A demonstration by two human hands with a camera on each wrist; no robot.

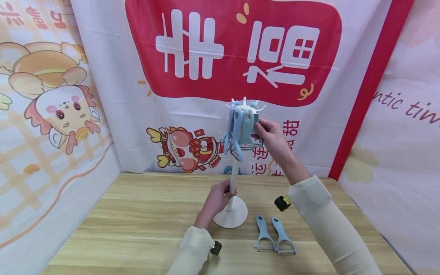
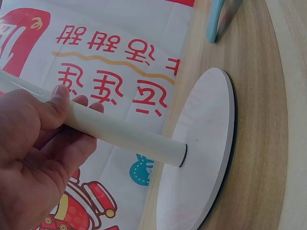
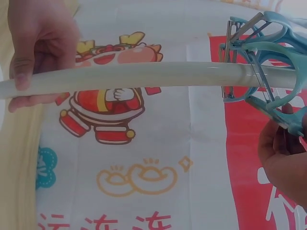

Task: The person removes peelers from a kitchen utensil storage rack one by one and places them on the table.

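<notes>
A white stand [image 1: 231, 218] with a round base rises from the wooden table, topped by a ring of hooks [image 1: 245, 108]. Several blue peelers [image 1: 237, 126] hang there, handles up and blades down. My left hand [image 1: 217, 196] grips the pole [image 2: 127, 136] a short way above the base, thumb on one side and fingers on the other. Up at the hooks, my right hand [image 1: 273, 135] pinches the handle of a peeler [image 3: 276, 115] at the right side of the cluster. Whether its hole is on a hook is hidden.
Two more blue peelers, a left one [image 1: 262, 233] and a right one [image 1: 282, 236], lie side by side on the table [image 1: 137, 225], right of the base. A printed cloth [image 1: 192, 107] hangs behind the table, with others at both sides.
</notes>
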